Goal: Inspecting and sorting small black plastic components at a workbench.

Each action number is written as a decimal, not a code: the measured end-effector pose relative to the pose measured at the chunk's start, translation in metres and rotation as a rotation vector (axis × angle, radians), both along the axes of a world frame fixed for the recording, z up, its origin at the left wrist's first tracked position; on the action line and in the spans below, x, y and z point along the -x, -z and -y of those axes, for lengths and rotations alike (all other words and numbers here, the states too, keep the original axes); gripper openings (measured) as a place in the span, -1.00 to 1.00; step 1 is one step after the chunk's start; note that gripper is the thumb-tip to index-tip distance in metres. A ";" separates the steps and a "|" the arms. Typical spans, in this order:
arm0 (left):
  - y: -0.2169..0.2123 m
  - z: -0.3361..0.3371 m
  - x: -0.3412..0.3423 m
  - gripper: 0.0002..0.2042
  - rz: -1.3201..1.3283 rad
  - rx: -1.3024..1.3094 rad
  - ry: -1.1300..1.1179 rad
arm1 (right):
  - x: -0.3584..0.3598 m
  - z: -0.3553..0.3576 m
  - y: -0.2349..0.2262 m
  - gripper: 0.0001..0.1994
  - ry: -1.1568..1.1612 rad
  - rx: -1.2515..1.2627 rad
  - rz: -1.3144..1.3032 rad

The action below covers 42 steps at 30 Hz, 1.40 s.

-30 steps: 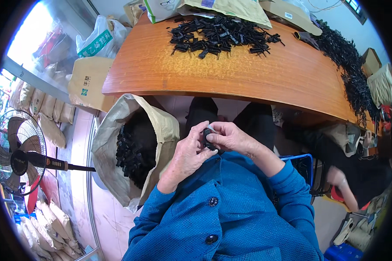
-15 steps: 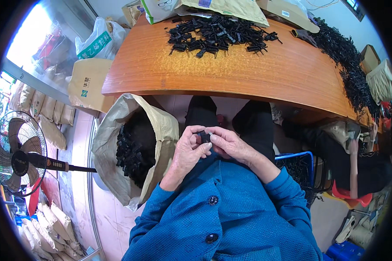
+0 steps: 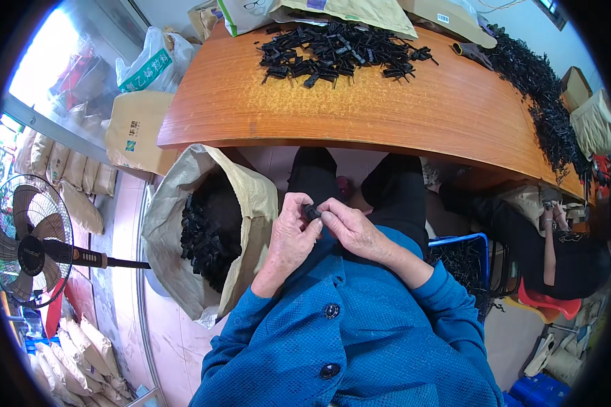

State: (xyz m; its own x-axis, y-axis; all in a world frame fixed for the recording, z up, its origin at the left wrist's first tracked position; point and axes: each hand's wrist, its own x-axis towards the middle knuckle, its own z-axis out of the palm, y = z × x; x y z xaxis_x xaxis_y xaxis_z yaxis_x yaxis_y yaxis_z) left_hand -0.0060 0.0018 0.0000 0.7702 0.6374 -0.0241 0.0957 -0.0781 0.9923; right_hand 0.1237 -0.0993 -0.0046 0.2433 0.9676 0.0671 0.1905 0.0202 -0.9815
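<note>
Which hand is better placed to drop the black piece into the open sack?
Probably the left hand: the sack of black pieces stands open right beside it, while the right hand would have to cross over.

Jacket [image 3: 360,339]: we wear a bright blue knitted cardigan that fills the lower middle of the frame, its weave fine and slightly ribbed.
Buttons [image 3: 330,311]: two round dark buttons sit down our front, one above the other, lower centre.
Sleeves [image 3: 448,305]: long blue sleeves cover both our forearms, ending in folded cuffs at the wrists.
Trousers [image 3: 394,190]: our legs are in plain black cloth, seen mid-frame under the table edge.
Left hand [image 3: 288,237]: bare, no glove, no ring that we can make out.
Right hand [image 3: 353,230]: bare too, no watch showing.
</note>
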 end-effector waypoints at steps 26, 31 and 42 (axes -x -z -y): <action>-0.013 -0.013 -0.001 -0.72 0.394 0.545 -0.116 | -0.003 -0.006 -0.005 -0.81 0.124 0.037 -0.316; -0.011 -0.010 0.002 -0.69 0.379 0.699 -0.054 | -0.006 -0.005 -0.004 -0.84 0.065 -0.013 -0.510; -0.016 -0.002 0.004 -0.74 0.280 0.670 0.177 | -0.011 -0.002 -0.012 -0.79 0.041 0.070 -0.716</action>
State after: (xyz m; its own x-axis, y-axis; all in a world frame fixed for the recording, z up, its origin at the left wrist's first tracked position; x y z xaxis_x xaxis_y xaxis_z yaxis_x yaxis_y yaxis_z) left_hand -0.0096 0.0034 0.0160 0.8943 0.4209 -0.1515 -0.1252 0.5607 0.8185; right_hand 0.1350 -0.0971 0.0071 0.2408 0.9528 -0.1849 -0.5014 -0.0410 -0.8643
